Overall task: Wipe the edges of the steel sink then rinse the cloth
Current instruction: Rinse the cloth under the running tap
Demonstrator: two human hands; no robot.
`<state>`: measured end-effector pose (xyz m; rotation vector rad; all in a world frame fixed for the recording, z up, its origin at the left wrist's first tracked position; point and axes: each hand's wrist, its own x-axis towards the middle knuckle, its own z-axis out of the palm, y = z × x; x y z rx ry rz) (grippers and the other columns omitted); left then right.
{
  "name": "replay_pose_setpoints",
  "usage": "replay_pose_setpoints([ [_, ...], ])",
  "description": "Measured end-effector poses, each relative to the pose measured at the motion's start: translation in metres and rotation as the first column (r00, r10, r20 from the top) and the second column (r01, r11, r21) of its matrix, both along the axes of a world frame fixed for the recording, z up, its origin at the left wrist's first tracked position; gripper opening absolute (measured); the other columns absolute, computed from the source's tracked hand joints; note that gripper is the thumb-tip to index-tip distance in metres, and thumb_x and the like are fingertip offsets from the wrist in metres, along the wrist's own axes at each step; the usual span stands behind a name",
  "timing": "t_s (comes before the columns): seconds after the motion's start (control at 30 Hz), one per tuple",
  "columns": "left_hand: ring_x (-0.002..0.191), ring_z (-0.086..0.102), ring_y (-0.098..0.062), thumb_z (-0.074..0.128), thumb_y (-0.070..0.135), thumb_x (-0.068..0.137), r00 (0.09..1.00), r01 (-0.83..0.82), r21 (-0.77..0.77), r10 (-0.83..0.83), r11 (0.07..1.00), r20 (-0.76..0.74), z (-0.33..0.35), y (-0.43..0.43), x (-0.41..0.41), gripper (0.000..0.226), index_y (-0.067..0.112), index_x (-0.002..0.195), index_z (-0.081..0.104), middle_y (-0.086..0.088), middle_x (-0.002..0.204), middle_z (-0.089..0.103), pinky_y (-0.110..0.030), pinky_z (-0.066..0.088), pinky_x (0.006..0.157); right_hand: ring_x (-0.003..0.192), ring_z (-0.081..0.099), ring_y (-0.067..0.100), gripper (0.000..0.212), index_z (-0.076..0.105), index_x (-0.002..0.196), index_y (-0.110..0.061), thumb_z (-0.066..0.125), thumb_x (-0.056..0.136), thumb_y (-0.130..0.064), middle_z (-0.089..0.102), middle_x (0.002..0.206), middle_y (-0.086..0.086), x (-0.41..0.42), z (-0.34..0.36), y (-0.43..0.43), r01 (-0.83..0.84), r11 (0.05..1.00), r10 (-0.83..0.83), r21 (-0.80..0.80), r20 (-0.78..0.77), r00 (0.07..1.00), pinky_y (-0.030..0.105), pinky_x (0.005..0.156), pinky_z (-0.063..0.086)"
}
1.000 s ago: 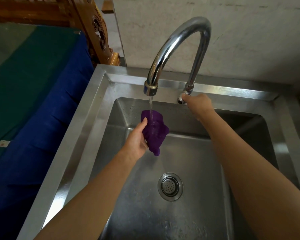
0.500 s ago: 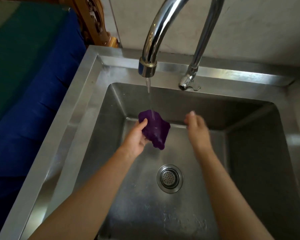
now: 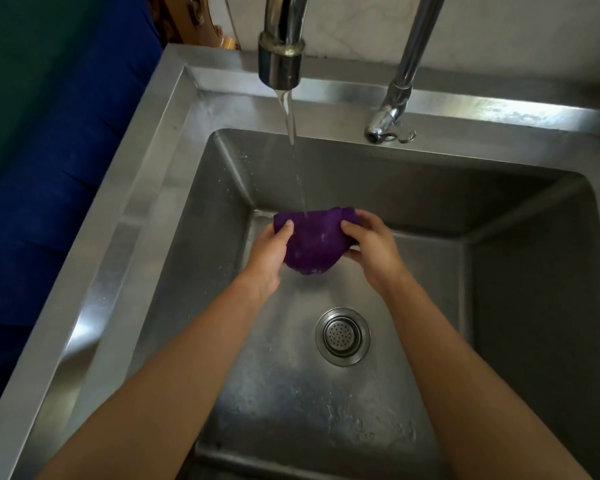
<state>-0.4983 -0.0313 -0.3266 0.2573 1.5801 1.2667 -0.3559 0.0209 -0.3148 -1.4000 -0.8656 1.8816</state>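
A purple cloth hangs over the middle of the steel sink, stretched between both hands. My left hand pinches its left edge and my right hand grips its right edge. A thin stream of water falls from the chrome tap spout onto the top of the cloth. The cloth looks wet and sags in the middle.
The tap's base and lever stand on the back rim, right of the spout. A round drain strainer sits in the wet basin floor below my hands. Blue and green fabric lies left of the sink. A pale wall rises behind.
My right hand left the tap lever, came down into the basin and took hold of the cloth's right edge. The cloth is now spread between both hands under the running water.
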Motion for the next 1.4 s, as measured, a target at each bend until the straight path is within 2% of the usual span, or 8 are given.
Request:
replay_pose_setpoints([
  [0.2,0.095,0.060,-0.019,0.045,0.017,0.097,0.997,0.015,-0.044,-0.018,0.999,-0.069,-0.001,0.004,-0.007,0.017,0.018,0.109,0.057,-0.002,0.099,0.063,-0.031,0.050,0.078,0.078,0.059,0.014,0.015,0.057,0.103,-0.009,0.055,0.089,-0.006,0.062,0.087,0.004,-0.005,0.008,0.003,-0.015,1.000,0.015,-0.001,-0.097,0.995,0.025,0.068,0.050],
  [0.43,0.105,0.062,-0.039,0.051,0.061,0.082,0.787,-0.031,-0.067,0.066,0.997,0.614,-0.001,0.000,-0.009,0.060,0.013,0.118,0.057,-0.018,0.113,0.062,-0.057,0.053,0.075,0.072,0.057,0.013,0.009,0.057,0.092,-0.015,0.051,0.092,-0.009,0.059,0.081,0.003,-0.017,0.015,0.009,-0.221,0.975,0.216,-0.030,-0.113,0.970,0.018,0.053,0.052],
  [0.63,0.058,0.070,-0.016,0.054,0.017,0.091,0.873,-0.118,-0.055,0.130,0.991,0.470,0.004,0.014,0.006,0.010,0.011,0.090,0.061,-0.004,0.066,0.073,-0.030,0.056,0.047,0.106,0.057,0.030,0.029,0.053,0.114,-0.003,0.050,0.086,-0.007,0.058,0.114,0.014,-0.019,0.007,0.013,-0.326,0.933,0.207,0.153,0.513,0.833,0.044,0.093,0.049],
  [0.7,0.058,0.069,-0.013,0.054,0.010,0.090,0.882,-0.172,0.006,0.152,0.985,0.446,0.007,0.015,0.008,0.007,0.017,0.091,0.057,0.000,0.063,0.072,-0.028,0.056,0.049,0.111,0.054,0.025,0.033,0.049,0.122,-0.011,0.042,0.090,-0.011,0.054,0.125,0.012,-0.022,0.009,0.008,-0.345,0.928,0.249,0.140,0.457,0.854,0.043,0.096,0.047],
  [0.83,0.073,0.066,-0.015,0.051,0.009,0.090,0.893,-0.192,0.134,0.117,0.972,0.435,0.012,0.017,0.002,0.017,0.023,0.095,0.059,0.001,0.073,0.070,-0.031,0.056,0.072,0.092,0.061,0.014,0.024,0.047,0.118,-0.027,0.046,0.094,-0.030,0.055,0.112,0.001,-0.027,0.015,-0.004,-0.292,0.956,0.286,0.023,0.142,0.948,0.039,0.062,0.060],
  [1.07,0.057,0.066,-0.011,0.042,0.041,0.093,0.939,-0.113,-0.066,0.129,0.991,0.319,0.009,0.020,0.001,0.035,0.015,0.077,0.060,0.001,0.059,0.069,-0.020,0.053,0.054,0.096,0.054,0.025,0.029,0.055,0.114,-0.014,0.052,0.086,-0.006,0.054,0.106,0.012,-0.040,0.019,-0.013,-0.498,0.711,0.249,0.497,0.484,0.839,0.027,0.087,0.041],
  [1.17,0.058,0.062,-0.011,0.040,0.027,0.096,0.947,-0.147,-0.091,0.167,0.985,0.275,0.008,0.025,0.011,0.030,0.015,0.074,0.057,0.000,0.060,0.064,-0.020,0.050,0.053,0.091,0.055,0.030,0.016,0.054,0.103,-0.014,0.052,0.090,-0.022,0.052,0.100,0.013,-0.053,0.020,-0.018,-0.526,0.674,0.192,0.519,0.564,0.803,0.036,0.076,0.044],
  [1.4,0.069,0.059,-0.020,0.045,0.040,0.095,0.935,-0.251,-0.191,0.289,0.949,0.205,0.010,0.037,0.020,0.035,0.016,0.075,0.060,-0.002,0.068,0.065,-0.031,0.051,0.070,0.092,0.061,0.040,0.047,0.057,0.098,-0.012,0.035,0.093,-0.053,0.067,0.098,0.021,-0.057,0.016,0.010,-0.636,0.684,0.072,0.357,0.834,0.547,0.036,0.066,0.040],
])
